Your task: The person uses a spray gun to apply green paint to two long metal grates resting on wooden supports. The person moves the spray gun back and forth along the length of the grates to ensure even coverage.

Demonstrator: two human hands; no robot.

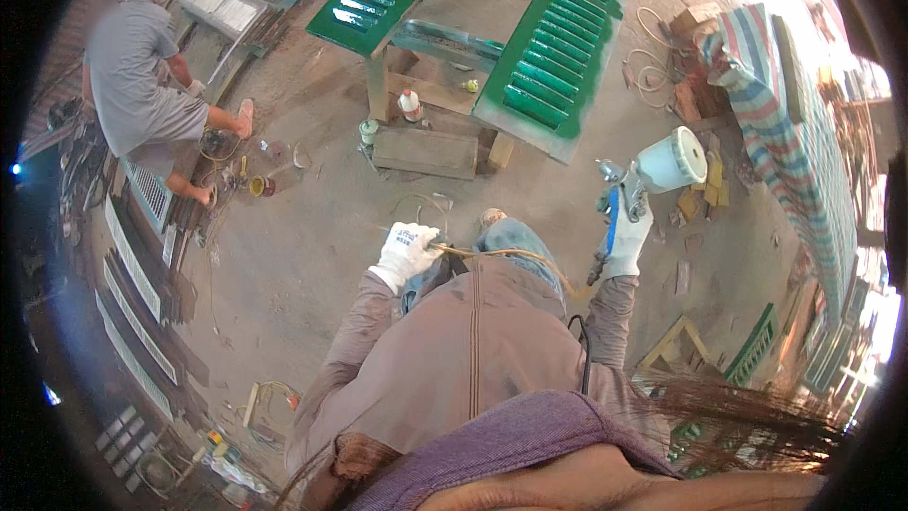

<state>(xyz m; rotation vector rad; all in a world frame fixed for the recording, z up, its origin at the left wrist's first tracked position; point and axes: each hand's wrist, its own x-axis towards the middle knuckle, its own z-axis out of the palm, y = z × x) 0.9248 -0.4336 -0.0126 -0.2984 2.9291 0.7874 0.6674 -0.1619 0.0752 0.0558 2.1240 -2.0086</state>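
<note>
A white work glove covers my left hand (407,251), which is closed around a thin tan air hose (515,254) in front of my waist. The hose runs across my body toward my right side. My right hand (634,239), also gloved, grips a paint spray gun (630,191) with a blue strip along its handle. A large whitish cup (673,161) sits tilted on the gun. Ahead of me lies a louvred panel (551,71), wet green over most of its slats, with a pale, unpainted-looking near edge. Beside it on the left is another glossy green louvred panel (378,0).
A wooden stand (426,90) supports the panels. Near it are a red-capped bottle (410,104) and a wooden block (426,153). A co-worker (142,67) bends over pale louvred panels at left. A striped tarp (785,133) covers a stack at right; louvred strips (132,256) lie at left.
</note>
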